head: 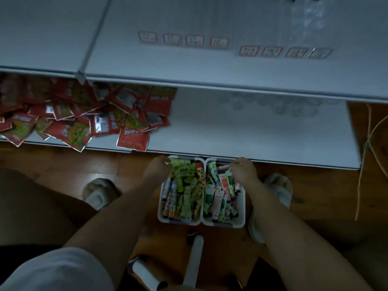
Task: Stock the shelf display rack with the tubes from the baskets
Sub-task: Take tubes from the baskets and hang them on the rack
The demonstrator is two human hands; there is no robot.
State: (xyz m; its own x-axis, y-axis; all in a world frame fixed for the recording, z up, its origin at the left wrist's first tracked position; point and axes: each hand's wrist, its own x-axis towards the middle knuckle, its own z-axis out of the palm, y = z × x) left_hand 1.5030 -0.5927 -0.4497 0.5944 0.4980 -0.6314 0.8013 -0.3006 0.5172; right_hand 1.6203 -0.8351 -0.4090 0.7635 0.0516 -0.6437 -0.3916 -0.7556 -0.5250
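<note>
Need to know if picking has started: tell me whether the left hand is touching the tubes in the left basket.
Touching. The head view shows the left hand pinching green tubes at the far end of the left basket.

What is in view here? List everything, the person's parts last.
Baskets: two, white, side by side on the floor below the shelf edge.
Tubes: many, mostly green, pink and white, filling both baskets.
Shelves: two tiers, white.
Packets: a heap, red, lower shelf's left part.
Price tags: eight, red-bordered, upper shelf.
Floor: brown wood.
Slippers: two, pale.
Left hand: on a green tube.
Right hand: in right basket.
</note>
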